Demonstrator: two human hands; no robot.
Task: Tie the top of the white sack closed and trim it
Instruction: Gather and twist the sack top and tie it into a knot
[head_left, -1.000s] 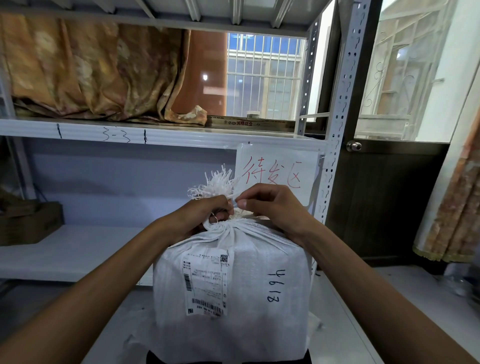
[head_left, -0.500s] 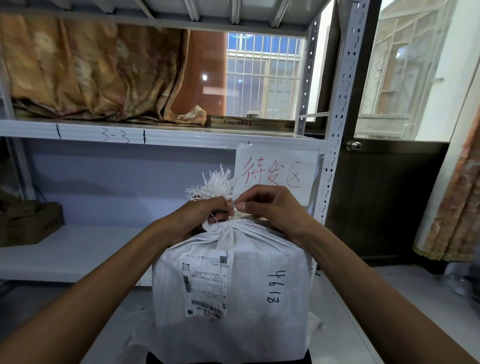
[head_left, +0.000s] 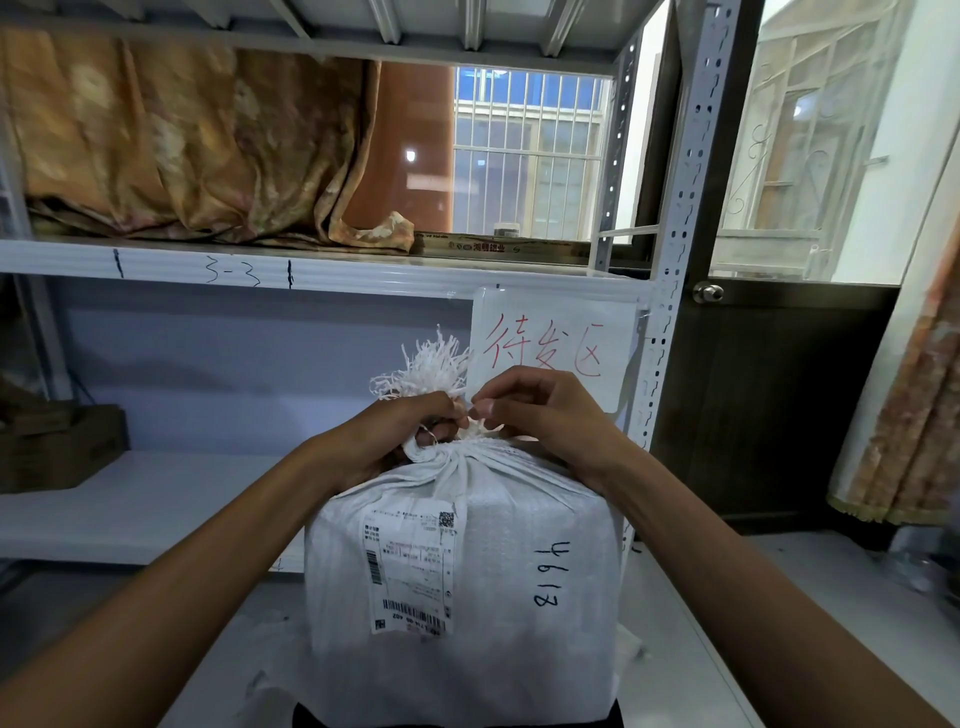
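White sack (head_left: 467, 571) of woven plastic stands upright on a pale table (head_left: 701, 649), in front of white metal shelving (head_left: 332, 273). Its neck is gathered, with frayed strands (head_left: 431, 369) fanning above. A printed shipping label (head_left: 410, 566) and handwritten black digits mark its front. The left grip (head_left: 410, 431) curls round the bunched neck; the right grip (head_left: 540, 410) pinches white material just beside it. Brown patterned cloth (head_left: 182, 145) lies on the upper shelf.

One sack (head_left: 519, 530) — two hands (head_left: 397, 434) (head_left: 550, 415)
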